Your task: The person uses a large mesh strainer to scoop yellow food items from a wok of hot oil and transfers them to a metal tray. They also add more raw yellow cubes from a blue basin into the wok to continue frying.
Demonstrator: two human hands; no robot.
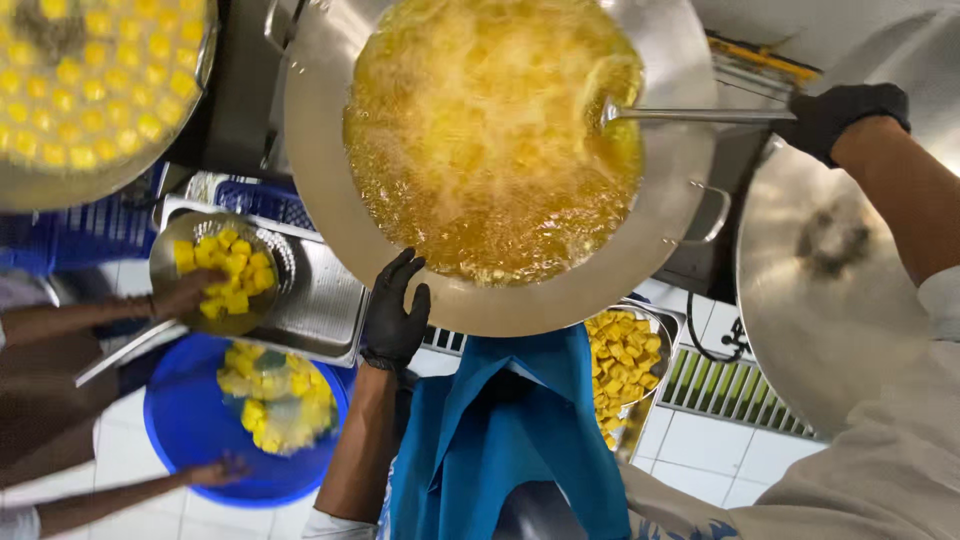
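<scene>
Steel wok (660, 215) of bubbling oil: your right hand (835, 118) grips the ladle handle (700, 116), stirring; your left hand (395, 312), fingers loose, rests open beside the rim. Steady stirring seems needed.

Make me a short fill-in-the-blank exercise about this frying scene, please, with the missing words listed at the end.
1. Both of the person's hands, the left hand and the right hand, wear gloves coloured ____.
2. The right hand grips the long metal handle of a ladle that dips into bubbling ____ in the large wok.
3. The left hand rests against the wok's ____.
4. A co-worker's hand holds a metal bowl of yellow cubes above a tub coloured ____.

Missing words: black; oil; rim; blue
</scene>
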